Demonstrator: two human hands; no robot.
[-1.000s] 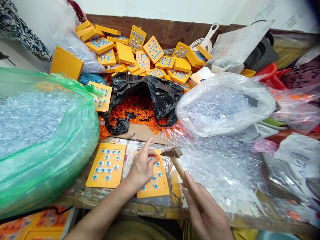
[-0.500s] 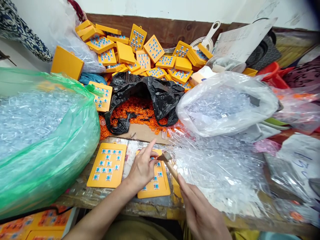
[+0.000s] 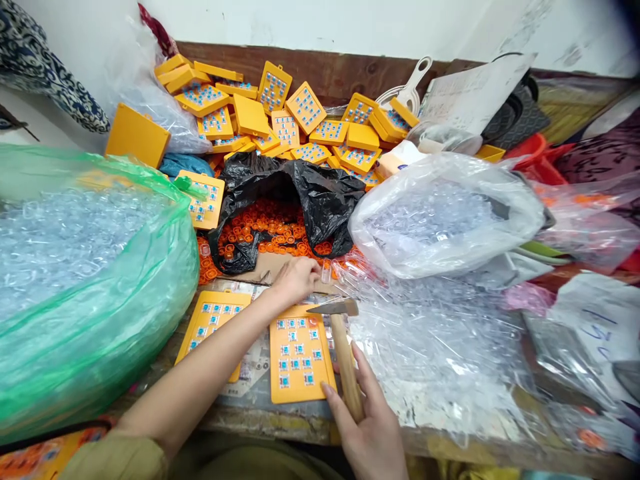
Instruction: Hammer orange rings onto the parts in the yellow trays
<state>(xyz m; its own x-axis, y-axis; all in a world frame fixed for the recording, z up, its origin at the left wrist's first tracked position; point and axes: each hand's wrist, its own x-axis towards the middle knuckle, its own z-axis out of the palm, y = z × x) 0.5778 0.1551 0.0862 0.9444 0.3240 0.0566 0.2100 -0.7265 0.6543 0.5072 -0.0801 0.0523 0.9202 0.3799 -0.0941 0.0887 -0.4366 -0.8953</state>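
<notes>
In my right hand lies a small hammer. Its wooden handle points up and its metal head hangs over the top right corner of a yellow tray. My right thumb touches that tray's right edge. The tray carries several clear pieces with blue centres, plus an orange ring under the hammer's tip. My left hand reaches past the tray to the cardboard, fingers curled together beside a clear rectangular piece; what they hold is hidden. My left forearm partly covers a second yellow tray.
Orange rings spill from a black bag. A green bag of clear parts stands left, a white bag of them right. Loose clear pieces cover the right side. Yellow trays are heaped behind.
My left hand has moved forward from the tray to the cardboard. The right hand has drawn the hammer back slightly, and its handle is now more upright and its grip looser.
</notes>
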